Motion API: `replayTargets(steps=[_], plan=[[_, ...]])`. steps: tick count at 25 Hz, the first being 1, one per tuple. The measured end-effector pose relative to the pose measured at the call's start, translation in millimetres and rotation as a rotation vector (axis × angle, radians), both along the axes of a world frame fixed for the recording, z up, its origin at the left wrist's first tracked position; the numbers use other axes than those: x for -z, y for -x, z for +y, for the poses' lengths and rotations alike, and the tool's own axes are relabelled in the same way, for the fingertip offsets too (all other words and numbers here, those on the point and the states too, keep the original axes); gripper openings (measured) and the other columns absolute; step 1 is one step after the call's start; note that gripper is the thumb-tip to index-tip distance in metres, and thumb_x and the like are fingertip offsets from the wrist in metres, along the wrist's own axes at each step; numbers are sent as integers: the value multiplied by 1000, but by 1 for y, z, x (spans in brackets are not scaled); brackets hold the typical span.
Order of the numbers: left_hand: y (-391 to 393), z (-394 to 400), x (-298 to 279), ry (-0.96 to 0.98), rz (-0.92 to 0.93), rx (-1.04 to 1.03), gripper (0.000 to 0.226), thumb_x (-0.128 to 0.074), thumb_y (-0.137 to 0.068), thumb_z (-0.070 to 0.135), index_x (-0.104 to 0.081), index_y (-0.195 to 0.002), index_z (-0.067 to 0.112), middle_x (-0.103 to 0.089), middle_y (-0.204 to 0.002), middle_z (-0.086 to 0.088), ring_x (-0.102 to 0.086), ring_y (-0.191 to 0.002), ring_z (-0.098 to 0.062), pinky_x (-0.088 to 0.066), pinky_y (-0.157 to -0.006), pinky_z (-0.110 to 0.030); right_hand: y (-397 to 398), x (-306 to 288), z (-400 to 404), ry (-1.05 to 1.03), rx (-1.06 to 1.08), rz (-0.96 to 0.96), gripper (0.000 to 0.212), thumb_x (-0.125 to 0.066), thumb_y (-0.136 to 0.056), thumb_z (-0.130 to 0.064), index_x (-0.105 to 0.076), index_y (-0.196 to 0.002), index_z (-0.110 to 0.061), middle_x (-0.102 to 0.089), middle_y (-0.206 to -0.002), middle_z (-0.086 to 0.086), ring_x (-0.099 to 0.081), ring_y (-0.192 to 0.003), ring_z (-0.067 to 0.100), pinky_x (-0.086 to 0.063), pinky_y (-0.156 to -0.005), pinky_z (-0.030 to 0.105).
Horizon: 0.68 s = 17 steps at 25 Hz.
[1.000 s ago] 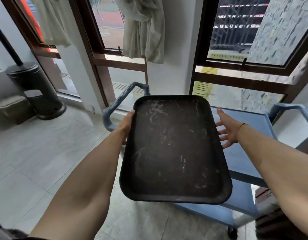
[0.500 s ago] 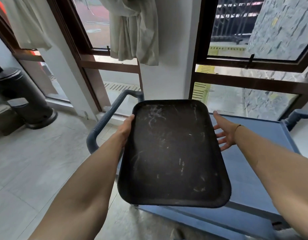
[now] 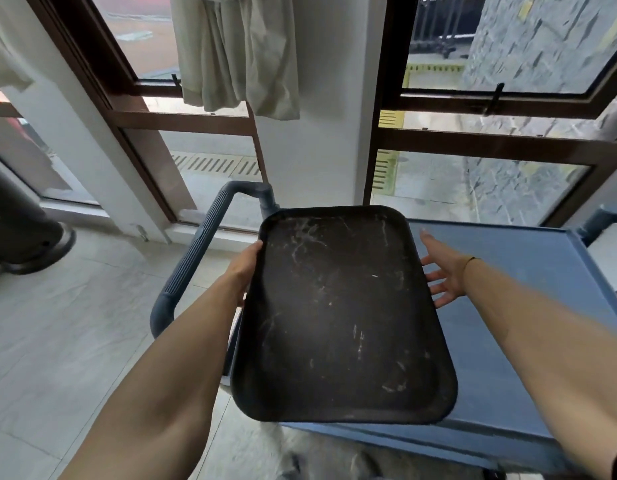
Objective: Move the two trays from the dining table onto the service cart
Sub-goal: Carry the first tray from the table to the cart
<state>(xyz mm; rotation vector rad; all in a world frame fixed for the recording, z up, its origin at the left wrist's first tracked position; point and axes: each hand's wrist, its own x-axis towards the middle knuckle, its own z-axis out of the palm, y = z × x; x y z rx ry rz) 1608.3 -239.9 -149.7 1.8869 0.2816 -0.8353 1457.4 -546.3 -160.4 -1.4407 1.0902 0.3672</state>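
Step in hand — placing a tray: left hand (image 3: 243, 265) grips the black tray (image 3: 338, 317) (9 o'clock rim); right hand (image 3: 442, 271) splayed, released. Next: lower it flat onto the blue service cart (image 3: 528, 289).

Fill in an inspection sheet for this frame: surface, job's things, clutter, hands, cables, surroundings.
Surface: blue service cart, top shelf bare where visible.
Job's things: one dark scuffed tray, empty, over the cart's left end, near edge overhanging; second tray not in view.
Clutter: nothing seen.
Hands: left hand grips the tray's left rim; right hand open, fingers spread beside the right rim, contact unclear.
Cables: nothing seen.
Surroundings: tiled floor, dark-framed windows, tied pale curtain, dark round base at left.
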Motion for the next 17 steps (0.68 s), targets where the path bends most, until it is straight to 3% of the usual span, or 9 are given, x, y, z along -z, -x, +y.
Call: replayTargets(steps=[3, 6, 9, 13, 17], plan=[[-25, 10, 15, -50, 26, 56, 62, -37, -90, 67, -60, -121, 18, -62, -112, -9, -58, -104, -29, -46, -82, -41, -3, 9, 16, -14, 71, 20, 78, -34, -78, -87, -60, -107, -19, -60, -115, 18, -61, -102, 36, -55, -69, 48], [-44, 16, 26, -59, 42, 126, 63, -40, -87, 66, -62, -122, 19, -63, -112, -8, -58, -103, -29, -46, -88, -44, -2, 15, 33, -31, 162, 30, 75, -34, -79, -86, -62, -95, -19, -55, -130, 16, -58, -115, 34, -55, -60, 40], [-50, 21, 34, -67, 64, 180, 58, -42, -88, 64, -63, -118, 19, -64, -104, -6, -59, -96, -27, -46, -83, -43, 1, 25, 48, -19, 204, 45, 72, -31, -83, -84, -62, -97, -21, -60, -120, 16, -63, -100, 32, -51, -57, 39], [-55, 30, 48, -76, 81, 204, 53, -40, -91, 59, -62, -118, 18, -62, -100, -6, -58, -92, -25, -45, -80, -42, 3, 39, 62, -5, 259, 74, 71, -30, -83, -84, -60, -88, -20, -60, -89, 10, -58, -76, 26, -50, -62, 38], [-55, 35, 60, -83, 115, 232, 53, -41, -91, 56, -60, -121, 17, -61, -106, -7, -58, -96, -26, -45, -73, -40, 6, 51, 69, 2, 292, 95, 70, -29, -84, -83, -58, -86, -20, -60, -87, 8, -57, -76, 25, -47, -63, 38]])
